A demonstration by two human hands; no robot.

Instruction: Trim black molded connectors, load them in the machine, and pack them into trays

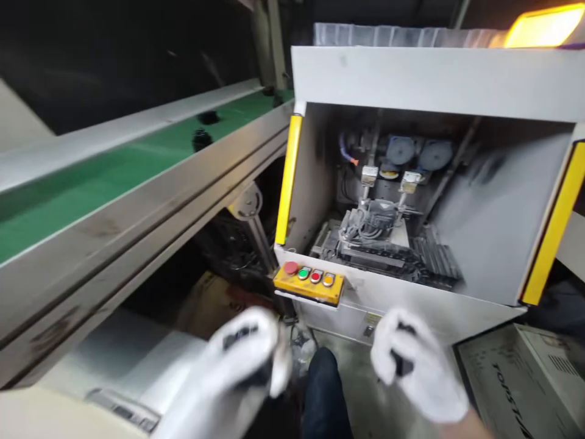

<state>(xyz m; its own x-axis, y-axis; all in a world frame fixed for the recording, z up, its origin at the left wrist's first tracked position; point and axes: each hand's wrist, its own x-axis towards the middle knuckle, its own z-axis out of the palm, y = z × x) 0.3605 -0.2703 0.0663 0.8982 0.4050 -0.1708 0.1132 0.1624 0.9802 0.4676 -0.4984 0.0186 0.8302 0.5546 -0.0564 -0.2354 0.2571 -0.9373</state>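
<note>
Both my hands wear white gloves with dark smudges and are blurred by motion. My left hand (242, 360) is at the lower middle, by the end of the conveyor frame, its fingers curled round a dark part (256, 376) whose shape is smeared. Lower right of centre, in front of the machine, my right hand (414, 363) is closed on a small black part (402, 364), mostly covered by the fingers. The machine cabinet (411, 79) opens towards me, with a fixture (377, 225) of cables and clamps inside. Below its opening sits a yellow button box (308, 283).
A green conveyor belt (114, 167) runs along the left, bearing several black parts (202, 139). Yellow guards (289, 180) flank the cabinet opening. A lit orange lamp (543, 27) is at top right. A grey box (521, 378) stands at lower right; my knee (325, 390) shows below.
</note>
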